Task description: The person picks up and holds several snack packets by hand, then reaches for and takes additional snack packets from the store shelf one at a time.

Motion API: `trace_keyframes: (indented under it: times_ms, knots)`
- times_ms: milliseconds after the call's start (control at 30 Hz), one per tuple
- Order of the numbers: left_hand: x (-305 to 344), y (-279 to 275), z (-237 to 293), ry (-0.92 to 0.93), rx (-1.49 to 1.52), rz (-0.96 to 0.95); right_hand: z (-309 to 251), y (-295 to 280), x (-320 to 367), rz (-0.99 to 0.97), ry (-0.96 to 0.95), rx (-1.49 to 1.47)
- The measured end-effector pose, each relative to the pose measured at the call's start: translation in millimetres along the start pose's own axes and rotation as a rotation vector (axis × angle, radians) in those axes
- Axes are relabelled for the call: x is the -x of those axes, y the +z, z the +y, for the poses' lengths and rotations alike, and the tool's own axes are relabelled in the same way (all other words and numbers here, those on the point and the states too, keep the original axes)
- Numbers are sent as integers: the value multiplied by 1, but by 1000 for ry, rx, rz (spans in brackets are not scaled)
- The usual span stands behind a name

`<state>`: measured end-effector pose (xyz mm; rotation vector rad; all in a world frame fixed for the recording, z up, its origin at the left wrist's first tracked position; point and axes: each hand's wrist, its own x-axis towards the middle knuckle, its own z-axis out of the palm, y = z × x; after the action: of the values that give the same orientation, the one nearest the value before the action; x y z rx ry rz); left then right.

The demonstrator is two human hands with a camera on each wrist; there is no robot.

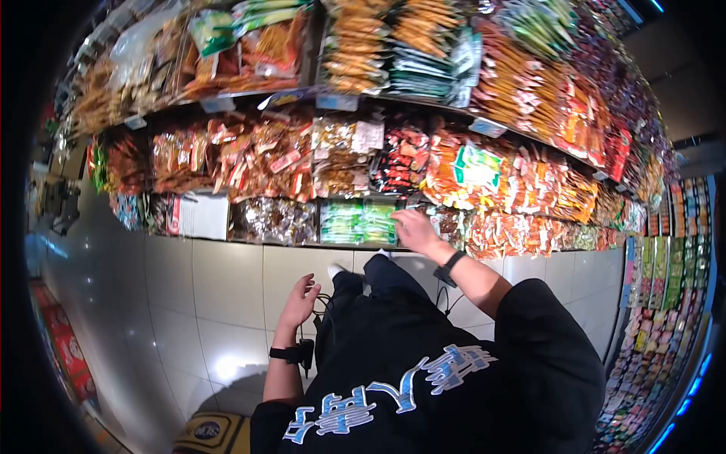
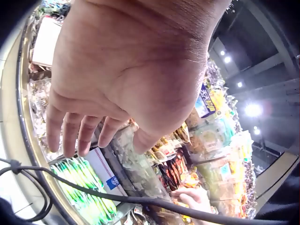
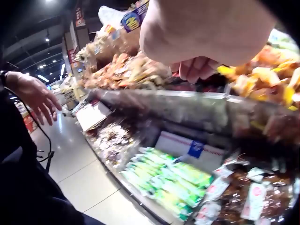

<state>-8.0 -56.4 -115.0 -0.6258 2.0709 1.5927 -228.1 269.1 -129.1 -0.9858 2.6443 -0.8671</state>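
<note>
My right hand [image 1: 414, 231] reaches toward the snack display, just beside the green-and-white packets [image 1: 359, 222] in the bottom row. In the right wrist view, the fingers [image 3: 198, 69] bend loosely over dark red packets [image 3: 197, 86] on the tier above, with no packet showing in their grasp. Much of that hand's grip side is hidden by the palm. My left hand [image 1: 300, 303] hangs over the floor in front of the shelf, holding nothing. Its fingers [image 2: 89, 129] are spread and relaxed in the left wrist view.
Tiered shelves hold several kinds of bagged snacks, with brown-wrapped packets [image 3: 262, 197] right of the green ones. A white sheet [image 1: 200, 216] stands at the lower left. A ledge [image 3: 187, 105] divides the tiers. A black cable [image 2: 140, 200] crosses before the left wrist camera.
</note>
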Motion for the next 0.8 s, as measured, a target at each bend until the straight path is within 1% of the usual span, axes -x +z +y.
trace_keyframes:
  times_ms: [33, 100, 167, 233, 300, 333, 400, 500, 533, 667, 800]
  knots:
    - [-5, 0, 8, 14, -9, -12, 17, -20, 10, 107, -51, 42]
    - [-9, 1, 34, 36, -70, -21, 38, -67, 22, 386, -15, 176]
    - [-8, 4, 55, 26, -88, -37, 35, -107, 24, 467, 18, 290]
    - [-14, 13, 67, 43, -136, -48, 52, -153, 25, 528, 138, 390]
    - [-20, 26, 77, 50, -158, -59, 87, -179, 26, 487, 158, 443]
    - [-22, 34, 81, 48, -157, -65, 103, -189, 26, 383, 185, 495]
    - [-24, 59, 96, 51, -168, -56, 130, -203, 24, 138, 179, 434]
    - [-27, 88, 106, 89, -194, -36, 144, -208, 16, -25, 162, 443]
    - [-25, 99, 112, 62, -178, -18, 147, -209, 13, -41, 170, 441]
    - [-22, 140, 127, 57, -143, 13, 152, -204, 9, -71, 167, 509]
    - [-20, 176, 141, 56, -118, 45, 146, -214, 5, -74, 133, 525]
